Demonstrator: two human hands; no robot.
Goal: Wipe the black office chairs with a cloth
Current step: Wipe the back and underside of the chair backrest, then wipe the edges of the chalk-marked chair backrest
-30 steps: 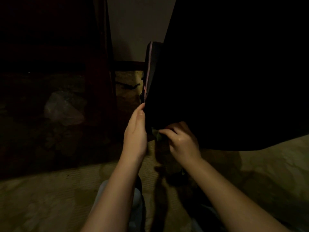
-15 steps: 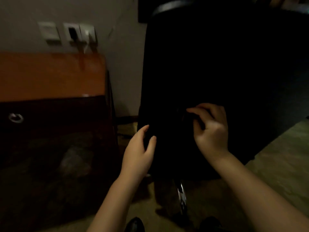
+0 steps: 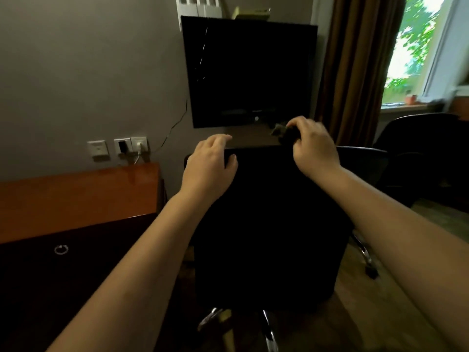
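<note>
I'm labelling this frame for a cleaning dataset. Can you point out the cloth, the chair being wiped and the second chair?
cloth [image 3: 280, 130]: head view, on the bunched end sticking out of the right hand.
chair being wiped [image 3: 266, 224]: head view, on the middle of its backrest.
second chair [image 3: 421, 148]: head view, on its backrest, by the window.

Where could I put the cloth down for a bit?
The orange-brown desk top is bare, between the wall sockets and the chair back. It is crowded at the chair's top edge, where the left hand and the right hand holding the cloth sit.
</note>
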